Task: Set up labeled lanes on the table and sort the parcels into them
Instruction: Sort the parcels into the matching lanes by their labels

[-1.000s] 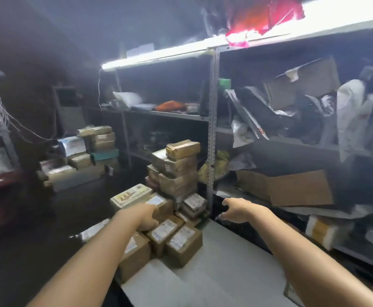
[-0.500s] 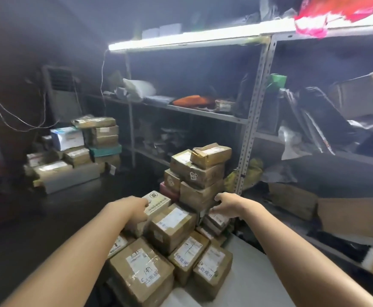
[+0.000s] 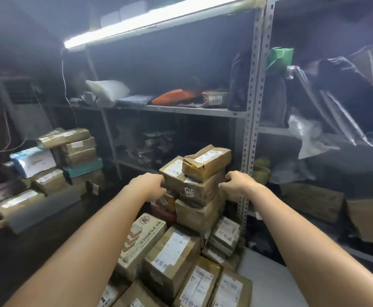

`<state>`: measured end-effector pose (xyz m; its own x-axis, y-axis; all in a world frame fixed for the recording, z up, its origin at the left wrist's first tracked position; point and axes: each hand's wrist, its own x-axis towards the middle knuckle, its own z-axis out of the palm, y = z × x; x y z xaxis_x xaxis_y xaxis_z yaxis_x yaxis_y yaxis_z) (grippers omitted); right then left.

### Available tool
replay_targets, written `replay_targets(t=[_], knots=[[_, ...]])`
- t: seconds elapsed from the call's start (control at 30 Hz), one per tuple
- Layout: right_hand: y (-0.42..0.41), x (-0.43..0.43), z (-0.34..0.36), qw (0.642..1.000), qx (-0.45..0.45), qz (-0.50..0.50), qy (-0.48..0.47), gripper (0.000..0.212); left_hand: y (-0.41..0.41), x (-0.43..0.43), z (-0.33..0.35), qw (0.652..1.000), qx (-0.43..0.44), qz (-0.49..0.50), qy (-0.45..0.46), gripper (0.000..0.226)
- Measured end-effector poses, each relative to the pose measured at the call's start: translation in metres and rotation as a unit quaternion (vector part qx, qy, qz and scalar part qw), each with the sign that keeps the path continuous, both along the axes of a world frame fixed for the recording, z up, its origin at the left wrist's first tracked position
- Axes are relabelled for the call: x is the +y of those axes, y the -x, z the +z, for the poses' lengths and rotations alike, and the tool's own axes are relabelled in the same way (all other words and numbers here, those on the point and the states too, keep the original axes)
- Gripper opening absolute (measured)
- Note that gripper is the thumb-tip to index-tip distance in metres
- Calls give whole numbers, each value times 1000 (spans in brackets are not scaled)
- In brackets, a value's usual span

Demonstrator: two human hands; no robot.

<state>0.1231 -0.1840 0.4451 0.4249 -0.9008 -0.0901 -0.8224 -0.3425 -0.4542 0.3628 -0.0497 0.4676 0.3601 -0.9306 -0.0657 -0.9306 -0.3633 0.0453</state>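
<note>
A stack of taped brown parcels [image 3: 200,214] rises at the far end of the white table [image 3: 267,284]. A small dented parcel [image 3: 205,161] lies on top. Under it sits a wider parcel [image 3: 194,189] with a handwritten sticker. My left hand [image 3: 151,185] has curled fingers against this parcel's left side. My right hand [image 3: 236,182] grips its right edge with bent fingers. Several flatter labelled parcels [image 3: 170,255] lie in a heap in front of the stack, between my forearms. No lane labels show on the table.
Grey metal shelving [image 3: 251,120] stands right behind the stack, loaded with bags and packets. A second pile of boxes [image 3: 48,167] sits at the left on a dark surface. Flattened cardboard [image 3: 314,200] leans low at the right. A strip light [image 3: 154,21] glows overhead.
Both hands have risen from the low parcels to the sides of the wide parcel near the stack's top. The view has moved closer and tilted up.
</note>
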Motion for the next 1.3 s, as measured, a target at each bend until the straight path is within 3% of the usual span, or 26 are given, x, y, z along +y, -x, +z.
replay_targets(t=[0.1, 0.33, 0.53, 0.77, 1.0, 1.17, 1.3], knots=[[-17, -22, 1, 998, -49, -40, -8, 54, -6, -45, 7, 998, 19, -17, 52, 43], [-71, -64, -3, 965, -214, -151, -18, 50, -26, -141, 8, 975, 165, -39, 142, 49], [-116, -94, -22, 912, -306, -267, -59, 52, -46, -208, -8, 946, 296, -62, 114, 59], [-138, -105, -41, 862, -376, -338, -39, 54, -58, -240, -29, 925, 363, -103, 48, 52], [-93, -80, -19, 844, -411, -346, -3, 60, -31, -237, -20, 850, 508, -136, -9, 57], [-20, -27, -18, 818, -422, -391, 24, 58, 48, -211, -23, 824, 536, -185, -16, 49], [51, 37, -19, 789, -440, -429, 22, 53, 123, -173, -29, 810, 545, -202, -76, 37]])
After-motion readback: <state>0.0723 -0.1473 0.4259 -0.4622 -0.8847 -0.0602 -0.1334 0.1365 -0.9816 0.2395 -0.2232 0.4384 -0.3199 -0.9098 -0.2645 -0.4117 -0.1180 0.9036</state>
